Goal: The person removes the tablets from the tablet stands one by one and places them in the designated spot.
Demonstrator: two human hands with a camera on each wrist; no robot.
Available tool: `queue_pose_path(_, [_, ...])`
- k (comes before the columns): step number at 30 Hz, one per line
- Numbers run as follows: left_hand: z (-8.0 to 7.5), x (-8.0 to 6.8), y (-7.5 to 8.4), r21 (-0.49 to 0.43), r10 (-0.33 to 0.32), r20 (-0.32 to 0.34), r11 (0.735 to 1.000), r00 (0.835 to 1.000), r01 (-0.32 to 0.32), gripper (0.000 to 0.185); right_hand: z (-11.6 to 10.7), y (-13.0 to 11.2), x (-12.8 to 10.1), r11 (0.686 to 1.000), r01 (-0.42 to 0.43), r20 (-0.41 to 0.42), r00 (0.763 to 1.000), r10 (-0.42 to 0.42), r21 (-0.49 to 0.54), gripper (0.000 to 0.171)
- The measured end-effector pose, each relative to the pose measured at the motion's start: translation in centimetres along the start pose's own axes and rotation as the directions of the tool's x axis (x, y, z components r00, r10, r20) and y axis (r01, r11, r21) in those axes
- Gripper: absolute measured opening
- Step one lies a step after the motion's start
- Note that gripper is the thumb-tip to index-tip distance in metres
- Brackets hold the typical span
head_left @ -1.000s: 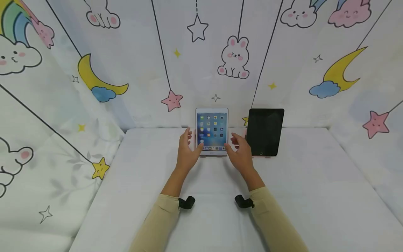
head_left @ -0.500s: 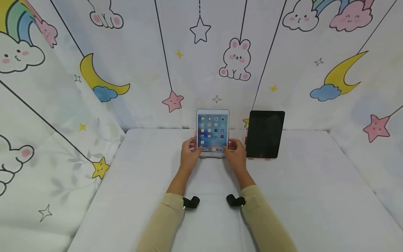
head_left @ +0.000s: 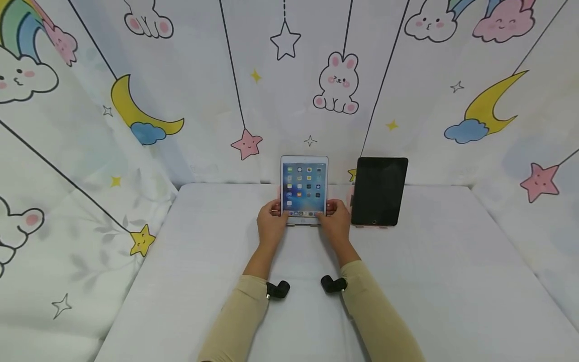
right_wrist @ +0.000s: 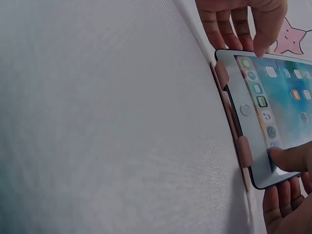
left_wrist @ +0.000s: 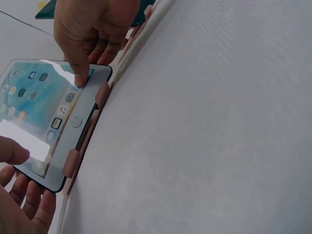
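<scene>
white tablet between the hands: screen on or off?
On. The white tablet shows a lit blue home screen with rows of app icons, also visible in both wrist views. The black tablet beside it is dark.

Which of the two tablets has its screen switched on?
The white tablet, which both hands hold; its screen shows icons. The black tablet to its right is dark.
</scene>
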State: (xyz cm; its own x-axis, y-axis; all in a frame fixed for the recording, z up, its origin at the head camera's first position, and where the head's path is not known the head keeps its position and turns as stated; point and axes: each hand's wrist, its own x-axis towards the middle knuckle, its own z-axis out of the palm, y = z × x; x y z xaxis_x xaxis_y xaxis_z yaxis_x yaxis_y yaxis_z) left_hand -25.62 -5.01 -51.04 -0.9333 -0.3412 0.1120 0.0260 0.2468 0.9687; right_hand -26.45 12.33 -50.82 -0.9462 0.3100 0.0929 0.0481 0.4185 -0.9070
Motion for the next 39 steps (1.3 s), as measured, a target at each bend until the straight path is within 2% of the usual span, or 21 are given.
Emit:
queue_pose_path(8, [0.3,0.2,0.7,-0.021,-0.021,-0.041,1.0,0.999,0.02,0.038,0.3,-0.3,0.0,1.0,-0.009,-0.032,0.999,0.01,0.014,0.043])
queue_pose_path(13, [0.5,0.4,1.0,-0.05,-0.048,-0.051,0.998,0.998,0.045,0.037,0.2,-0.4,-0.1,0.998,-0.005,-0.045,0.999,0.008,0.061,0.043])
queue_pose_path(22, [-0.3,1.0,1.0,-0.184,-0.093,-0.078,0.98,0.993,0.077,0.034,-0.1,-1.0,-0.5,0.985,0.04,-0.048,0.998,-0.032,0.165,0.041])
queue_pose_path(32, [-3.4,1.6,2.4,-0.313,-0.125,-0.028,0.943,0.992,0.11,0.034,0.5,-3.8,-1.5,0.965,0.062,-0.029,0.998,-0.056,0.253,0.041])
queue_pose_path(39, [-7.9,1.8,3.6,-0.289,-0.144,-0.042,0.949,0.989,0.126,0.036,2.7,-5.8,-3.0,0.934,0.131,0.017,0.989,-0.145,0.332,0.045])
